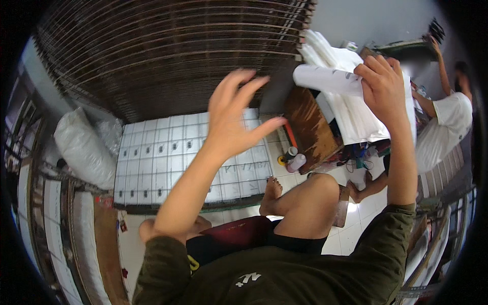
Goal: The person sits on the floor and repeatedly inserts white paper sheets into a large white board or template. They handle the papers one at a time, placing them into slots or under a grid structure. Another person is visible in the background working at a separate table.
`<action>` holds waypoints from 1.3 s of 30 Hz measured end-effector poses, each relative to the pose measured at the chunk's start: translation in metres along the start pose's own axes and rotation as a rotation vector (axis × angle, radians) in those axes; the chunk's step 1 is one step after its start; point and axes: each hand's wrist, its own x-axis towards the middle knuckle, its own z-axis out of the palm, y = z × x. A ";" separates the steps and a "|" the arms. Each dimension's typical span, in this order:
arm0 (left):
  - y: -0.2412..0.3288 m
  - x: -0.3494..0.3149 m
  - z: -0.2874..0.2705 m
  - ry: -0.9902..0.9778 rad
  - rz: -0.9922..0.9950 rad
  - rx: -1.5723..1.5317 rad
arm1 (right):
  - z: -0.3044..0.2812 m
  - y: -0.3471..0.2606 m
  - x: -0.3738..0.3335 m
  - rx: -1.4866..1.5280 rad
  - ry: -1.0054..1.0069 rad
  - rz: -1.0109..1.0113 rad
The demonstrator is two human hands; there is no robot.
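Observation:
My right hand (384,86) is raised at the upper right and grips a white sheet (325,79) pulled from a stack of white sheets (351,117) lying on a wooden table (312,127). My left hand (236,114) hovers in mid-air in the centre, fingers spread, holding nothing, above a large flat board covered with a grid of small white printed squares (152,162). I sit on a dark red stool (239,231), knees bent, bare feet on the tiled floor.
A tall rack of dark wire shelves (162,51) fills the top. White filled sacks (84,147) lie at the left. Two small bottles (294,160) stand by the table leg. Another person in a white shirt (447,127) sits at the right.

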 end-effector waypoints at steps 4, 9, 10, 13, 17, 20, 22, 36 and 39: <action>0.016 0.072 -0.022 -0.382 0.120 0.083 | -0.028 -0.054 0.059 0.253 0.089 -0.223; -0.003 0.041 -0.017 -0.506 -0.206 -0.001 | -0.006 -0.115 0.063 0.073 0.382 -0.131; -0.017 0.018 -0.023 -0.461 -0.283 -0.049 | 0.013 -0.136 0.048 0.195 0.432 -0.069; -0.036 -0.033 -0.030 -0.340 -0.497 -0.130 | 0.061 -0.191 0.001 0.736 0.314 0.186; -0.050 -0.094 -0.009 -0.127 -0.599 -0.128 | 0.097 -0.254 -0.007 1.788 -0.349 0.822; -0.056 -0.130 -0.002 -0.032 -0.679 -0.046 | 0.117 -0.274 -0.001 1.935 -0.341 0.708; -0.061 -0.138 -0.011 -0.024 -0.988 -0.250 | 0.120 -0.280 0.011 1.864 -0.358 0.540; -0.054 -0.287 0.010 -1.146 -0.613 -0.486 | 0.100 -0.404 0.214 1.268 -0.664 -0.749; -0.083 -0.286 0.008 -1.103 -0.555 -0.408 | 0.111 -0.459 0.252 1.460 -0.640 -0.798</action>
